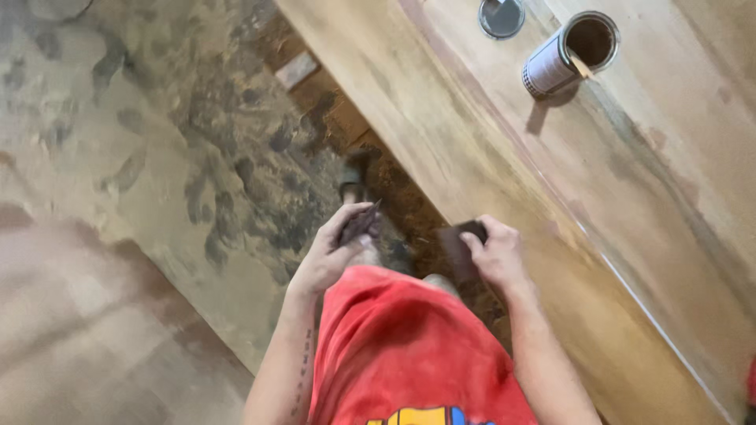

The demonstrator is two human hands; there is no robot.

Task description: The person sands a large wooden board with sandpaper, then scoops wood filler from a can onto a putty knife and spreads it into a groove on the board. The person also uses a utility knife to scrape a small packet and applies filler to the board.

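Looking straight down over a red shirt (409,354) at two bare hands. Left hand (335,252) raised in front of the chest, fingers (358,214) curled and pinching a small dark brown stained rag (361,226), bunched to a point above the thumb. Right hand (492,252) just beside the near edge of the long pale wooden desk (488,149), fingers (472,240) pressed together and closed over a dark brown flat pad (461,250), which hangs down below the knuckles; whether the pad touches the desk edge, cannot tell. Both hands near each other, apart, not touching.

Up on the desk toward its far end: an open round metal tin of dark brown stain (568,53), lying tilted with the mouth toward the far side, a wooden stir stick (581,67) poking from the rim. Just beside it, nearer the far edge, a round grey metal lid (502,16), lying flat, apart from the tin.

Below the hands, a dusty mottled concrete floor (157,157), blotched with dark marks. A shoe (352,182) on the floor next to the desk's near edge. Small pale wooden offcut (297,70) on the floor farther off.
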